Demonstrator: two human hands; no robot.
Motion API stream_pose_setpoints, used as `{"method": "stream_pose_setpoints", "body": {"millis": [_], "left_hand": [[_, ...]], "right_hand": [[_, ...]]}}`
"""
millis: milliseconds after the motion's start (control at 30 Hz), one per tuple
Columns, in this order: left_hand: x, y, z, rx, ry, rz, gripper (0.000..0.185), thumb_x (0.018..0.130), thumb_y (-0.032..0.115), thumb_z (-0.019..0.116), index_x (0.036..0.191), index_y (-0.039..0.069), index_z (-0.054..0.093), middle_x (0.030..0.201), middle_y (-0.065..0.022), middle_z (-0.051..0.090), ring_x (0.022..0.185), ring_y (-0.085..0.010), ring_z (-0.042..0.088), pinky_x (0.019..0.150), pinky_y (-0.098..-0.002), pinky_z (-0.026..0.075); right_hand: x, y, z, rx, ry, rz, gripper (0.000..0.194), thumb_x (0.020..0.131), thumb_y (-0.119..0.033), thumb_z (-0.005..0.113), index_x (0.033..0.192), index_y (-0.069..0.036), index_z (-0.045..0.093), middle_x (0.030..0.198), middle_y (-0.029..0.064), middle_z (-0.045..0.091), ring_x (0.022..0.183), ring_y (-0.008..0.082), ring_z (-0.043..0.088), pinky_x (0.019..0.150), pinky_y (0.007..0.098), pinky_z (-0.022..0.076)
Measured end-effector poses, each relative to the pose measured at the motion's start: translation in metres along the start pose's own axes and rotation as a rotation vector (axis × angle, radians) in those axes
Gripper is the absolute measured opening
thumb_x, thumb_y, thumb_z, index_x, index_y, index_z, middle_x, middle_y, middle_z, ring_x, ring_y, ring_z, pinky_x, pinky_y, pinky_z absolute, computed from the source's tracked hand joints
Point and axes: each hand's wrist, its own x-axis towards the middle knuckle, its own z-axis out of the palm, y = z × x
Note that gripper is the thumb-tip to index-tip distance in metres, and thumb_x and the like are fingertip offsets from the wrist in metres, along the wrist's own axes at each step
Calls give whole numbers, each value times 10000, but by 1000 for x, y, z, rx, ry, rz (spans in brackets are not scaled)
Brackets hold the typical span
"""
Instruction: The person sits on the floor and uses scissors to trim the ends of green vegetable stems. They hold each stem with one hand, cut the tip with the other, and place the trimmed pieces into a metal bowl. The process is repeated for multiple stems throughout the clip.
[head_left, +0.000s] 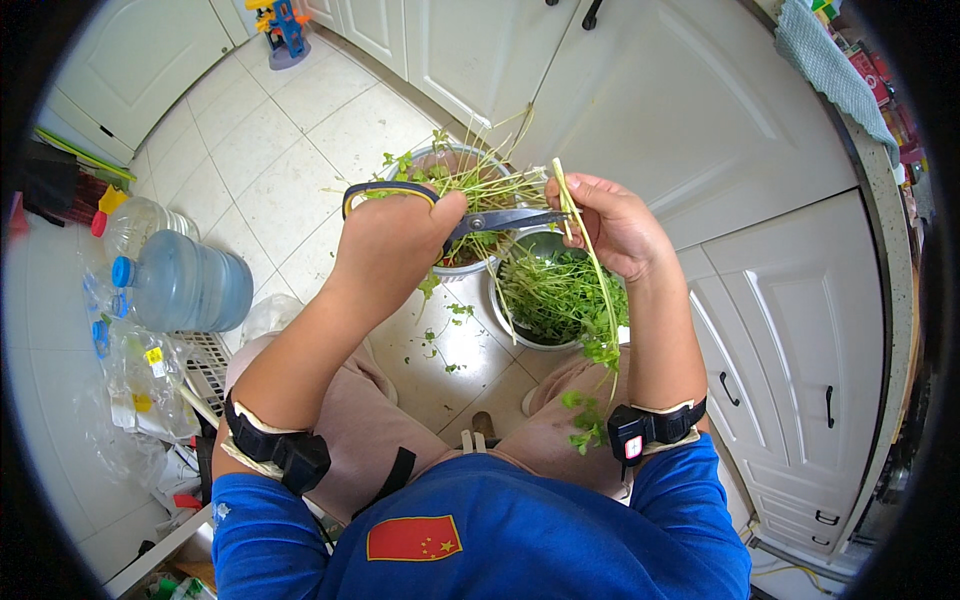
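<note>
My left hand (397, 244) is closed around the handles of a pair of scissors (517, 220) with dark and yellow grips. The blades point right, their tips at the stems in my right hand (611, 225). Between thumb and fingers my right hand pinches long pale-green leafy herb stems (598, 262), whose leaves hang down towards my thigh. Under the scissors, a round container (465, 276) holds a loose tangle of thin stems and leaves. Beside it, below my right hand, a metal bowl (501, 319) is filled with green leafy stems (555, 292).
Leaf scraps (452, 368) lie on the tiled floor between my legs. At left are a large blue water bottle (191, 281), a clear bottle (142, 225) and plastic bags (146, 375). White cabinets (697, 120) stand ahead and right. A plastic toy (285, 37) stands far ahead.
</note>
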Motion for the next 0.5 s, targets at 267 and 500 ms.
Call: {"method": "stream_pose_setpoints", "body": {"millis": [267,500], "left_hand": [[-3,-5,8,26,-36,1,97,734,72,537,792,110,469,564,-43,495,528,-224,554,453,-346,404],[-9,-16,21,87,-121,-37,140,725,70,536,849,105,483,592,-46,493,557,-226,554,473,-353,409]], "right_hand": [[16,9,-2,-37,49,6,216,928,-195,469,932,-30,609,776,7,595,624,79,508,543,209,414],[40,18,-2,-95,125,84,223,933,-189,453,939,-30,608,779,18,599,627,89,517,555,220,426]]}}
